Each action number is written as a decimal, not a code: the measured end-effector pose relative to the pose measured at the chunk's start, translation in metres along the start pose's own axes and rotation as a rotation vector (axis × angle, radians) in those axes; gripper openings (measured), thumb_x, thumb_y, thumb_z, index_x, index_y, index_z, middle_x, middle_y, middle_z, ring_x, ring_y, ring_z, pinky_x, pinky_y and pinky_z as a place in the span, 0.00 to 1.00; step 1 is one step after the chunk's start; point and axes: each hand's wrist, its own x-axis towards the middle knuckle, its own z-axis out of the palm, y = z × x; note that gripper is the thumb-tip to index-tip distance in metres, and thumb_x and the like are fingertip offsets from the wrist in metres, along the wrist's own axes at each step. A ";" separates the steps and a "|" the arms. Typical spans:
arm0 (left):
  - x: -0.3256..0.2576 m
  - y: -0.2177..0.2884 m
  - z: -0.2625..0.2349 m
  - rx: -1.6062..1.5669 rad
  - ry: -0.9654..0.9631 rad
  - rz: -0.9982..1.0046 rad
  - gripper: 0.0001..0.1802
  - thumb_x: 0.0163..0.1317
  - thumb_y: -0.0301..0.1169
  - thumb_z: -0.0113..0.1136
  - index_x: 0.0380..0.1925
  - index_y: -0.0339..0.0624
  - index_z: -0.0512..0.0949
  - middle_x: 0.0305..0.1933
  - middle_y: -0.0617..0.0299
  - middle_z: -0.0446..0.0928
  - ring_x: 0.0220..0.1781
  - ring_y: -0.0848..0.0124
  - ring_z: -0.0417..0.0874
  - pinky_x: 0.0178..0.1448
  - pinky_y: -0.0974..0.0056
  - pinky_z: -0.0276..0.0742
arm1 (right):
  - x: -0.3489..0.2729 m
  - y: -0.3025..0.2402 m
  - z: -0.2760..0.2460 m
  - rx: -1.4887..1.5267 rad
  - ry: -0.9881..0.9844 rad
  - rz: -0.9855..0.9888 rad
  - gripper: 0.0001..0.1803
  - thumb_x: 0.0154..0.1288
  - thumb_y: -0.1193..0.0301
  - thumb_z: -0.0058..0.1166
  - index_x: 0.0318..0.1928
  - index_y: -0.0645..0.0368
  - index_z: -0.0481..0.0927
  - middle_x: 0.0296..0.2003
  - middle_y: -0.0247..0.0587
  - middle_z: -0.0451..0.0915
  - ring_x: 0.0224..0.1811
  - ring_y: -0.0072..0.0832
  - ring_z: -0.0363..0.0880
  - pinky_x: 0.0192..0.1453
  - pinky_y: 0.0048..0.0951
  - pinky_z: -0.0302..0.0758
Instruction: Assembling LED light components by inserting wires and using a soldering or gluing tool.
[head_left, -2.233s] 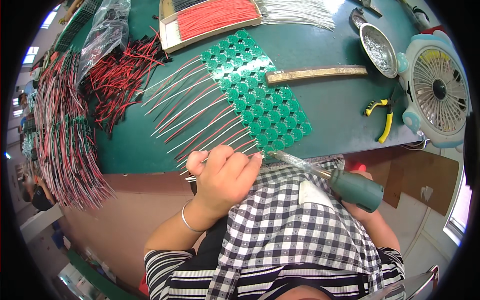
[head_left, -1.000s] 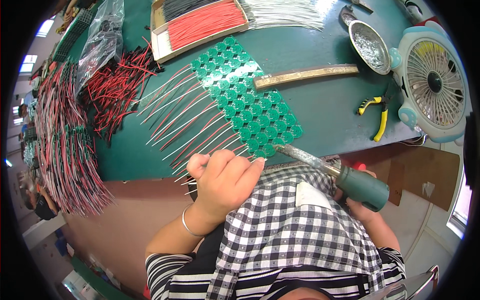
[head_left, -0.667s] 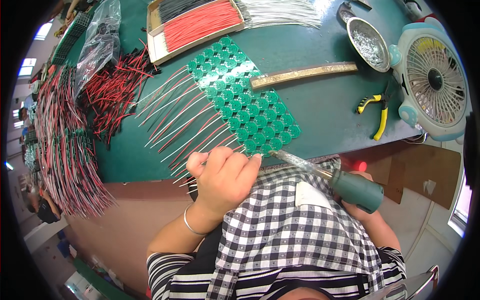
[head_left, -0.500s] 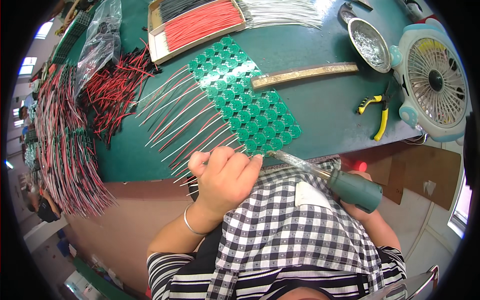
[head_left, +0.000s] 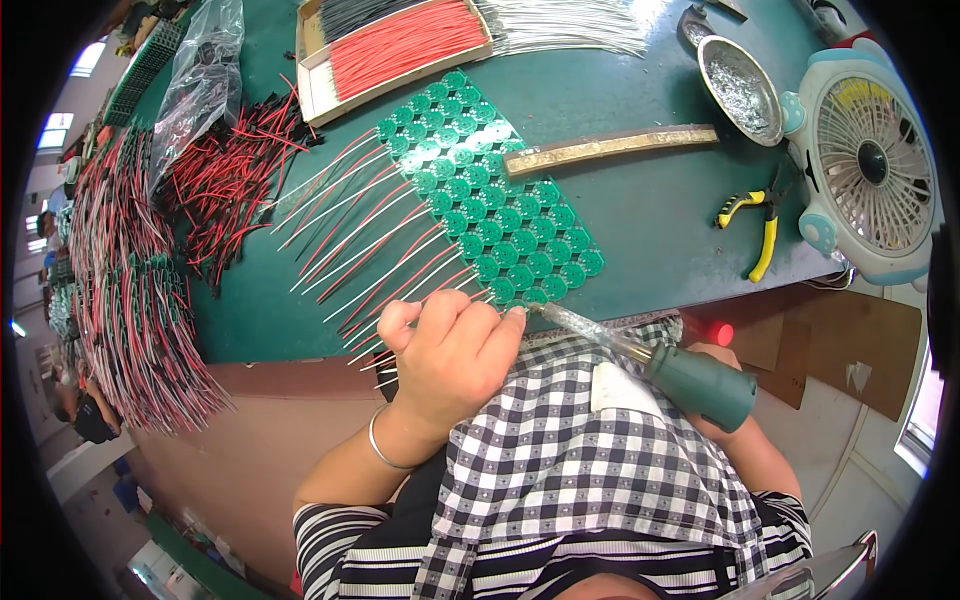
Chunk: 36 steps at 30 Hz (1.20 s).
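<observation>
Nearby, yellow-handled pliers [head_left: 752, 228], small fan [head_left: 868, 170], metal dish [head_left: 738, 88].

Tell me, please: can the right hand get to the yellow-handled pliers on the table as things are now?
Probably not at once: the right hand is wrapped around the green soldering iron. The table between it and the pliers looks bare.

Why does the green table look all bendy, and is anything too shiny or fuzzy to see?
Head view: the fisheye lens bows the table edge and blacks out the corners; glare whitens the metal dish and the window at the right rim; the left hand and green circuit panel are sharp; the far left is small and squashed.
</observation>
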 end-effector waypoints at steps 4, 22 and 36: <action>0.000 0.000 0.001 0.001 -0.001 -0.001 0.10 0.40 0.30 0.67 0.25 0.59 0.83 0.22 0.78 0.69 0.32 0.75 0.72 0.43 0.59 0.51 | 0.003 0.002 0.001 -0.168 0.178 -0.151 0.15 0.61 0.60 0.54 0.40 0.57 0.81 0.33 0.38 0.82 0.37 0.35 0.79 0.45 0.37 0.71; 0.001 0.002 -0.003 -0.088 -0.042 -0.087 0.10 0.40 0.29 0.70 0.26 0.58 0.83 0.24 0.77 0.71 0.33 0.74 0.72 0.44 0.59 0.51 | 0.057 -0.007 0.003 0.732 0.678 0.059 0.33 0.64 0.47 0.50 0.51 0.67 0.70 0.19 0.41 0.74 0.18 0.23 0.68 0.28 0.24 0.68; 0.219 -0.058 0.015 -0.081 0.313 0.391 0.04 0.46 0.29 0.62 0.25 0.49 0.81 0.26 0.66 0.75 0.34 0.64 0.75 0.38 0.59 0.67 | 0.068 -0.044 -0.017 0.929 1.015 -0.227 0.25 0.68 0.56 0.47 0.57 0.61 0.68 0.40 0.44 0.75 0.23 0.27 0.73 0.28 0.30 0.71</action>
